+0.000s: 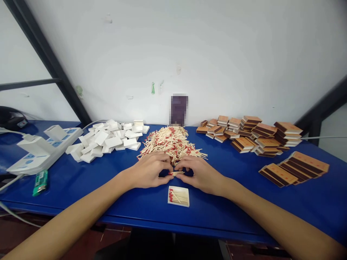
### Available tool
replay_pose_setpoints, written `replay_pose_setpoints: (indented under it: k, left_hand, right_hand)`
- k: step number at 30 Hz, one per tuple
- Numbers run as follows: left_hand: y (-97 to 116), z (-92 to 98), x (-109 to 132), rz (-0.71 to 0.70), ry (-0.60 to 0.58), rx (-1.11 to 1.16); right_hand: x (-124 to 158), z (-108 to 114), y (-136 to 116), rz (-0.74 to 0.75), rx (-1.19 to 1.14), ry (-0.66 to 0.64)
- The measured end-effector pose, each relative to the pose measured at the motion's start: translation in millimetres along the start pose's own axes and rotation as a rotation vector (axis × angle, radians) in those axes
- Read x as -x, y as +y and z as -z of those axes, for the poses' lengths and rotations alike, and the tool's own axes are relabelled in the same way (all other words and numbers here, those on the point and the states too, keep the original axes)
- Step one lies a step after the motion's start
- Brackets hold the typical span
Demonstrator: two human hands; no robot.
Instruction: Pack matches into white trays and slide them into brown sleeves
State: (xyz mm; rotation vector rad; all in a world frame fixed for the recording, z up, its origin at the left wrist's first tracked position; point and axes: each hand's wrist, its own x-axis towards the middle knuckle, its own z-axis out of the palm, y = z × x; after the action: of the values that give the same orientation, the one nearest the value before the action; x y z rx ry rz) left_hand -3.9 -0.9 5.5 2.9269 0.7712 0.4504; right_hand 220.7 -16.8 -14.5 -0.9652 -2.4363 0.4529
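Between the fingertips of my left hand (154, 169) and my right hand (199, 173) lies a small bunch of matches (176, 173), red heads toward the left. Both hands pinch it, one at each end. Just beyond them rises a large heap of loose matches (173, 142) with red heads. Nearer to me, below the hands, sits a white matchbox tray (187, 204) partly filled with matches, heads to the left.
White inner trays (104, 139) are piled at the left. Brown and orange matchbox sleeves (244, 142) stand stacked at the right, with more sleeves (295, 168) lying nearer. A power strip (40, 159), cables and a green lighter-like object (40, 182) occupy the far left of the blue table (108, 204).
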Motion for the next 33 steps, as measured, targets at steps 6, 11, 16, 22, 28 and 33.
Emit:
replay_pose_setpoints:
  k: [6,11,16,22,28,33]
  left_hand:
    - [0.6,-1.8,-1.0,0.017,0.010,0.022]
    - [-0.5,-2.0,-1.2,0.018,0.010,0.051]
    - [-3.2,-0.8,-0.3,0.006,-0.005,0.038]
    - [-1.2,0.2,-2.6,0.008,0.010,0.013]
    - [-1.6,-4.7,-2.5,0.023,0.038,0.041]
    - [-6.5,-9.2,-1.4,0.000,0.100,0.070]
  right_hand:
    - [1.1,-3.0,1.2,0.040,0.026,0.005]
    - [-0.5,-3.1,-0.5,0.108,0.027,0.041]
    - [-0.5,-6.2,0.0,0.120,0.010,0.092]
    - [-0.8,-7.2,-0.7,0.154,-0.009,0.117]
    - [-1.0,-7.9,-3.2,0.147,-0.015,0.099]
    - [-1.3,-12.8,-2.7,0.232,0.039,0.180]
